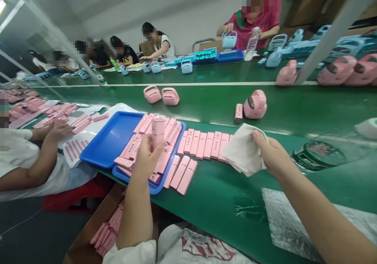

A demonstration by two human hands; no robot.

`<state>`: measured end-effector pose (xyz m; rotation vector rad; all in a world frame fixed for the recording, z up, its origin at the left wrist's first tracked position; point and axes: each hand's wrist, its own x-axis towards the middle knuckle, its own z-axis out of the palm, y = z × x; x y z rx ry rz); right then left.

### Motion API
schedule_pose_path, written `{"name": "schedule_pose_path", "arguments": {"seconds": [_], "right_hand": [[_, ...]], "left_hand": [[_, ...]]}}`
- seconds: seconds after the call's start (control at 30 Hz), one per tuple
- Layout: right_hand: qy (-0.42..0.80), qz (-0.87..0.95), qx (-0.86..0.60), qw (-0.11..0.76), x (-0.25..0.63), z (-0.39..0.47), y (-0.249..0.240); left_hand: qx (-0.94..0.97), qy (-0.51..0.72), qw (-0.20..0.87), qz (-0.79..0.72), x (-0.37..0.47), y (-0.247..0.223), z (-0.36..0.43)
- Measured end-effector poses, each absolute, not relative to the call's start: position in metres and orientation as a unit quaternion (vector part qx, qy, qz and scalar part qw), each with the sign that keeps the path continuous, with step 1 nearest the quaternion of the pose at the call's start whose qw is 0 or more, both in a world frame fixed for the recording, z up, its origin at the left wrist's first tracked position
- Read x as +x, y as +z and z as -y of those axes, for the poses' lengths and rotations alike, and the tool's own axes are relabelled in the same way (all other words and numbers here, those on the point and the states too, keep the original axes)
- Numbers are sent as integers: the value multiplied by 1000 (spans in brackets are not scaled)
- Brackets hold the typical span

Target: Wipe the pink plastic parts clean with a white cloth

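My left hand [149,152] is closed on a pink case [159,127], somewhat blurred, held above a blue tray [183,132] piled with similar pink cases. Between the thumb and fingers of my right hand [269,151] hangs a folded white cloth [244,150], over the green table [216,191]. A row of pink cases [202,145] lies right of the tray, its right end partly covered by the cloth. Several more cases [187,176] lie in front of that row, beside the tray's edge.
A second blue tray [108,138] adjoins on the left, near a co-worker's hands [59,130]. A large bottle [321,154] and bubble wrap [291,220] are at right. Pink devices [255,105] stand farther back. Below the table, a cardboard box [85,232] holds pink cases.
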<state>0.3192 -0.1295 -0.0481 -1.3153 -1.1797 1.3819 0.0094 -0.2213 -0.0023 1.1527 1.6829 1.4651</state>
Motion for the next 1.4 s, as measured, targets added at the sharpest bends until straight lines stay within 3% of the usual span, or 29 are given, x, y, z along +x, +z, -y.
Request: {"name": "schedule_pose_path", "arguments": {"seconds": [0.17,0.3,0.4,0.5,0.6,0.73,0.83,0.9,1.03,1.17,1.3,1.4], "right_hand": [[590,362,-481,538,316,126,-50],[466,437,-465,613,312,134,-46],[293,631,-426,578,302,149,-51],[86,817,-284,494,285,166,-65],[10,882,-158,443,273,175,-76],[158,831,-234,479,281,158,-71],[395,605,-408,559,299,133,-63],[514,417,-450,599,309,120,-59],[593,308,-428,609,317,116,-52],[478,502,-422,584,303,140,-51],[187,814,-268,480,280,171,-65],[50,887,-159,431,272,180,-74]], "left_hand": [[455,550,481,-509,88,-17,190],[391,504,649,-414,137,-35,183],[362,459,722,-371,151,-45,187],[304,483,737,-363,148,-52,188],[244,506,743,-365,138,-58,186],[319,494,740,-325,133,-61,185],[354,468,753,-298,134,-58,186],[354,461,755,-304,134,-55,187],[297,486,753,-329,135,-54,187],[255,484,765,-341,140,-60,187],[232,479,770,-353,139,-64,187],[206,488,775,-346,135,-62,187]]}}
